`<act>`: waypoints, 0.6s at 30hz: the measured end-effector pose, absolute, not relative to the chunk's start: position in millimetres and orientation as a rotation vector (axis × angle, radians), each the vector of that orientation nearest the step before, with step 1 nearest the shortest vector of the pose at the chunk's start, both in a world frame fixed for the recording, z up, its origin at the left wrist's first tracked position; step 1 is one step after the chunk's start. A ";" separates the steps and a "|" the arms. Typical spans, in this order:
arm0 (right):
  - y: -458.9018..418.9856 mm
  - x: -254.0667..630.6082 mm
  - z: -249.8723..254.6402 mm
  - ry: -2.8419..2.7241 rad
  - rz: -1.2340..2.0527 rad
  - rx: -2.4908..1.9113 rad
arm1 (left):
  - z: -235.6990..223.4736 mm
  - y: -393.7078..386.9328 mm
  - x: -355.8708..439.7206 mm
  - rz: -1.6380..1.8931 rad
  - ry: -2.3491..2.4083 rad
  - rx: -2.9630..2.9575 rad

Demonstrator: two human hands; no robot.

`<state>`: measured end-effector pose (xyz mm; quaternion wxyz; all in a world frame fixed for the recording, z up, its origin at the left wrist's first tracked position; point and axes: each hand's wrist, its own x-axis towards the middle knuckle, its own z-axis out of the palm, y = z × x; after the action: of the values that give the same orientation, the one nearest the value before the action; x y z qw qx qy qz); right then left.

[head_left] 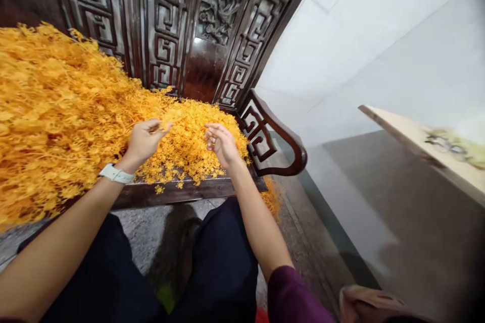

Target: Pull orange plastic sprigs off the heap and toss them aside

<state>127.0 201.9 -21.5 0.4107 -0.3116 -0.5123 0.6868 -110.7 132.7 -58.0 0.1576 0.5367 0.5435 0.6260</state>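
Observation:
A large heap of yellow-orange artificial flower sprigs (64,111) covers the seat of a dark carved wooden bench (178,191). My left hand (144,140), with a pale watch strap on its wrist, is above the heap, thumb and fingers pinching a yellow flower sprig (165,120). To its right, my right hand (222,144) hovers over the lower end of the heap. Its fingers are loosely curled and apart, and I see nothing held in them. Loose blossoms (159,189) lie along the seat's front edge.
The carved backrest (206,70) rises behind the heap, and a curved armrest (280,146) closes the right end. More orange sprigs (272,197) lie on the floor beyond. A wooden board (409,136) with blurred items juts in at right, near the white wall (341,50).

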 end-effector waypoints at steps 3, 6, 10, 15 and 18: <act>194.4 118.4 -23.8 -1.403 1.621 -0.774 | -56.6 126.6 -100.2 1.689 1.591 1.698; 188.1 110.2 -26.4 -1.548 1.559 -0.749 | -59.9 121.3 -93.4 1.610 1.622 1.843; 182.9 102.1 -29.1 -1.621 1.514 -0.720 | -63.8 117.0 -92.1 1.480 1.580 2.142; 190.5 105.1 -31.5 -1.497 1.426 -0.707 | -65.3 116.5 -97.6 1.330 1.580 2.380; 195.8 109.4 -29.9 -1.477 1.313 -0.683 | -61.9 117.1 -99.0 1.286 1.580 2.445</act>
<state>109.4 195.8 -29.9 0.5016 -0.2826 -0.6111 0.5432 -99.0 117.1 -61.9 -0.0204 0.7682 0.4963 0.4040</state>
